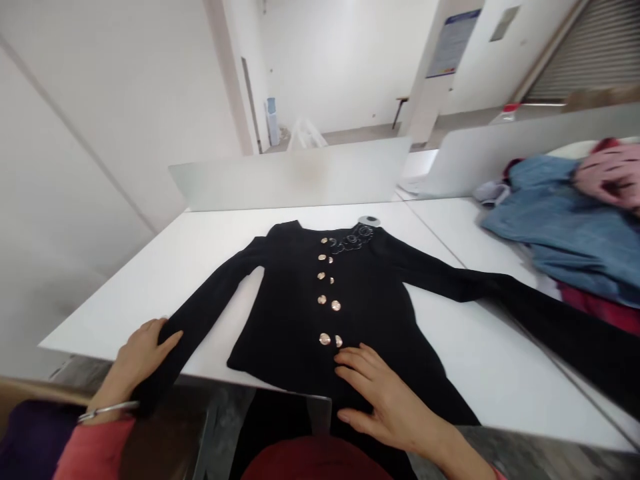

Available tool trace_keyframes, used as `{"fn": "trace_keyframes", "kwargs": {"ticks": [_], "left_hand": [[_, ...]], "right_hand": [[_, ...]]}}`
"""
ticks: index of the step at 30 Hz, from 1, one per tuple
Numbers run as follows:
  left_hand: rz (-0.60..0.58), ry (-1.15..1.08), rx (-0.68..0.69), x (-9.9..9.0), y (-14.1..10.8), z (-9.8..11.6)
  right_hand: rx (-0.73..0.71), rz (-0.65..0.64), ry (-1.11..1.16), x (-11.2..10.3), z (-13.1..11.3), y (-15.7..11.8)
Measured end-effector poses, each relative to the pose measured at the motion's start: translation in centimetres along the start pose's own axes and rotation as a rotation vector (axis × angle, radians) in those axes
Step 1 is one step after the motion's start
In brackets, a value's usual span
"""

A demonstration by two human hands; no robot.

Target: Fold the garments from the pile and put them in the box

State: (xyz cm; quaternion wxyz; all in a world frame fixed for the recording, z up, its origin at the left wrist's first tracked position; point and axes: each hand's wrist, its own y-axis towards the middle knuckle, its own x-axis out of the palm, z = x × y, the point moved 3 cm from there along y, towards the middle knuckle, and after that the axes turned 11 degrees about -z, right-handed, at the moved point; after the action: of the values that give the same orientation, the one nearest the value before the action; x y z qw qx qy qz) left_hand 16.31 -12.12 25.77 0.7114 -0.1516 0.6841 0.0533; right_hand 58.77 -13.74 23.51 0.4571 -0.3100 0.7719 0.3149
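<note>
A black long-sleeved jacket (290, 313) lies spread on the white table (135, 267), its neckline away from me. Gold buttons (322, 300) run down its front in two columns, and a dark ruffled trim (353, 239) sits by the neck. My left hand (137, 353) grips the left-hand sleeve near the table's front edge, thumb on top; the fingertips are partly hidden at the fabric's edge. Over the lower front of the jacket, my right hand (383, 397) rests with fingers spread, close to the lowest buttons. The right-hand sleeve stretches out past the frame's edge.
A round grey-and-black object (369, 221) lies at the collar. A low frosted divider (290, 177) borders the table's back. To the right is a heap of clothes with blue denim (560, 220) and a pink piece (613, 173). A white plastic bag (306, 135) shows behind the divider.
</note>
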Motion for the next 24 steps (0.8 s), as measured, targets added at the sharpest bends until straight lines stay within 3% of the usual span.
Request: {"fn": "trace_keyframes", "kwargs": {"ticks": [3, 5, 8, 11, 14, 17, 20, 24], "left_hand": [[0.086, 0.049, 0.105, -2.9, 1.8, 2.8], [0.146, 0.076, 0.229, -5.0, 2.9, 6.5], [0.156, 0.09, 0.514, -7.1, 4.1, 14.4], [0.179, 0.103, 0.794, -7.6, 4.9, 23.0], [0.151, 0.137, 1.008, -6.5, 6.4, 30.2], [0.114, 0.147, 1.039, -4.6, 8.7, 35.2], [0.065, 0.119, 1.007, -2.3, 10.8, 38.0], [0.0, 0.069, 0.963, 0.5, 12.3, 38.9]], "right_hand": [[0.006, 0.143, 0.084, -1.8, 0.3, -0.5], [0.074, 0.296, 0.069, -3.4, 1.4, -1.7], [0.296, 0.534, -0.047, -5.7, 4.2, -5.2], [0.607, 0.685, -0.2, -7.4, 7.2, -10.4], [0.94, 0.74, -0.409, -8.7, 9.5, -16.1], [1.143, 0.712, -0.634, -9.7, 10.7, -20.9], [1.287, 0.716, -0.68, -10.1, 11.7, -24.6], [1.481, 0.713, -0.402, -9.6, 12.9, -27.7]]}}
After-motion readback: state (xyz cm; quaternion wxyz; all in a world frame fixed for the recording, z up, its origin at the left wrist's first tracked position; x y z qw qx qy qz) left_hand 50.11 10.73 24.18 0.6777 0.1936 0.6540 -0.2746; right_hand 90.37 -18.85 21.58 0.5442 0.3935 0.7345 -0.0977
